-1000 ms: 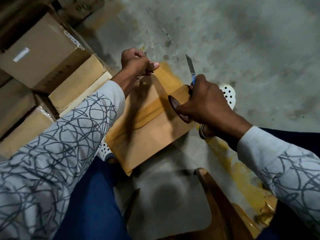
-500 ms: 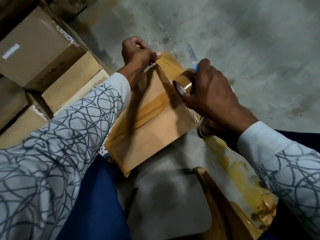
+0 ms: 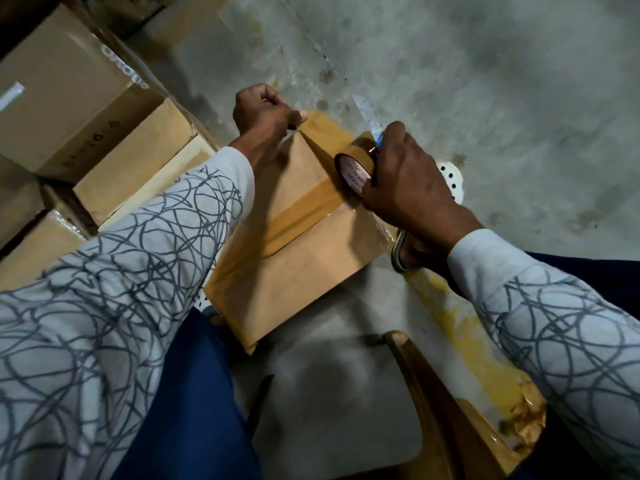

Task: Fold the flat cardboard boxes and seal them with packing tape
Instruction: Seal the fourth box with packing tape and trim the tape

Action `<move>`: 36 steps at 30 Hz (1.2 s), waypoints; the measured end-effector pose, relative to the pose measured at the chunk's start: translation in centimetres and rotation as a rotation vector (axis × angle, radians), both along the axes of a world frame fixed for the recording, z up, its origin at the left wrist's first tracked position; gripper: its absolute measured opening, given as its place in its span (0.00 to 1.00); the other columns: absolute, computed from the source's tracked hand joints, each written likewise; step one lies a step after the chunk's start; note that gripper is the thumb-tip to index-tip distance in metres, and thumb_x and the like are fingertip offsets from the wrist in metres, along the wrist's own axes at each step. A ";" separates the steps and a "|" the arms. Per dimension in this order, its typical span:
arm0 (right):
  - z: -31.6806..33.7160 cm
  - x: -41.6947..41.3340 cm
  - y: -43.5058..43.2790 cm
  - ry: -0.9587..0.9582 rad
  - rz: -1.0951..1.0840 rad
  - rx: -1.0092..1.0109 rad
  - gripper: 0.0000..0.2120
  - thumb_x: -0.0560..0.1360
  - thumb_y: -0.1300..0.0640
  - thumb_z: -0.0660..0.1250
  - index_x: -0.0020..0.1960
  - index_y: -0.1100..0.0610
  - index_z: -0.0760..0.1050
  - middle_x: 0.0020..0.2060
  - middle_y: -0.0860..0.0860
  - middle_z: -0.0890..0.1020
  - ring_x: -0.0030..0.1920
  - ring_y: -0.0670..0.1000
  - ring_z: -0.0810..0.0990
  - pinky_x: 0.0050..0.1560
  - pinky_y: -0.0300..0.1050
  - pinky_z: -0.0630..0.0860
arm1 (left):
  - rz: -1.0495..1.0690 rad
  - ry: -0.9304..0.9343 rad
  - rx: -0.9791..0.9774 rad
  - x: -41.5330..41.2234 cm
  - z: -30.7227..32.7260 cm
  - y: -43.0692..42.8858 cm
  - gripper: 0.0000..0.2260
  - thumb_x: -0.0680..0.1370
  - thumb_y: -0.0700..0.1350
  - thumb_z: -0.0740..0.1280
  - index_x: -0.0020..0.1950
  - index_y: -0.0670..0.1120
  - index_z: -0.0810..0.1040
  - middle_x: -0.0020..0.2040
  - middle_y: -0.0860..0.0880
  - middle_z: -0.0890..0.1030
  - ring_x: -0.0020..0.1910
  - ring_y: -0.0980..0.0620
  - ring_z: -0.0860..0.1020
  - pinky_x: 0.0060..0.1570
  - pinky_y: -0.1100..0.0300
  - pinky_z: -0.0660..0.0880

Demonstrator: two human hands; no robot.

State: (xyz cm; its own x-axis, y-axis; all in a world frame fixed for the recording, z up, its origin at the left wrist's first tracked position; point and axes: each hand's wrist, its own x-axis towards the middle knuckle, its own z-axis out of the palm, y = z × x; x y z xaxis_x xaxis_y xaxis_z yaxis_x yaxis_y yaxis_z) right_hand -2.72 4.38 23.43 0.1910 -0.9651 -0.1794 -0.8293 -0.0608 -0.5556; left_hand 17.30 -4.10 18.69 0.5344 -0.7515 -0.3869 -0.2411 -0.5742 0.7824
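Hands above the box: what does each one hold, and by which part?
The left hand pinches the free end of the tape strip. The right hand grips the tape roll by its rim, together with a cutter at its blue handle.

1. left hand (image 3: 263, 112): fisted, knuckles up; thumb and forefinger pinch the tape end (image 3: 311, 121). Wrist bare; forearm in a scribble-patterned sleeve (image 3: 121, 289), reaching in from lower left.
2. right hand (image 3: 405, 178): back up, fingers curled round the tape roll (image 3: 356, 168); grips a utility knife (image 3: 369, 116) alongside, blade pointing away. Wrist bare; forearm in a matching sleeve, entering from lower right.
3. Hands apart, roughly level.
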 end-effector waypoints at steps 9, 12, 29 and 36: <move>-0.5 0.0 -0.1 0.015 -0.035 0.020 0.26 0.79 0.41 0.65 0.59 0.62 0.65 0.45 0.54 0.71 0.39 0.55 0.69 0.40 0.45 0.63 | -0.218 -0.279 0.237 0.2 -1.3 -0.3 0.18 0.68 0.48 0.80 0.51 0.48 0.76 0.57 0.48 0.77 0.51 0.50 0.78 0.53 0.55 0.78; -1.1 0.3 0.0 -0.004 -0.030 0.047 0.25 0.78 0.43 0.68 0.59 0.62 0.64 0.46 0.55 0.73 0.39 0.56 0.70 0.40 0.44 0.63 | -0.432 -0.582 0.122 0.1 -0.3 0.4 0.14 0.74 0.42 0.72 0.59 0.47 0.77 0.66 0.44 0.71 0.61 0.45 0.74 0.64 0.50 0.71; -0.5 1.0 1.0 0.210 0.086 0.026 0.26 0.80 0.40 0.60 0.65 0.61 0.62 0.55 0.58 0.76 0.53 0.61 0.78 0.41 0.51 0.65 | -1.107 -0.617 0.292 3.3 0.6 2.4 0.39 0.67 0.55 0.79 0.71 0.73 0.63 0.71 0.48 0.75 0.68 0.41 0.73 0.66 0.47 0.71; 1.0 -1.7 5.7 0.340 0.054 0.156 0.25 0.81 0.39 0.59 0.64 0.59 0.63 0.56 0.57 0.77 0.58 0.60 0.76 0.42 0.50 0.63 | -1.099 -0.617 0.253 3.7 0.4 3.1 0.34 0.69 0.56 0.77 0.72 0.68 0.66 0.68 0.48 0.77 0.66 0.41 0.74 0.62 0.45 0.71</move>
State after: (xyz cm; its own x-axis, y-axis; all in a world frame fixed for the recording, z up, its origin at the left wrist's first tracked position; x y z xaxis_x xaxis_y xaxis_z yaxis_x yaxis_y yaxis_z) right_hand -4.45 10.04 24.43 0.1455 -0.9114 -0.3850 -0.9658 -0.0464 -0.2553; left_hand 20.95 -1.04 19.04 -0.1753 -0.8514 -0.4944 -0.9616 0.0402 0.2716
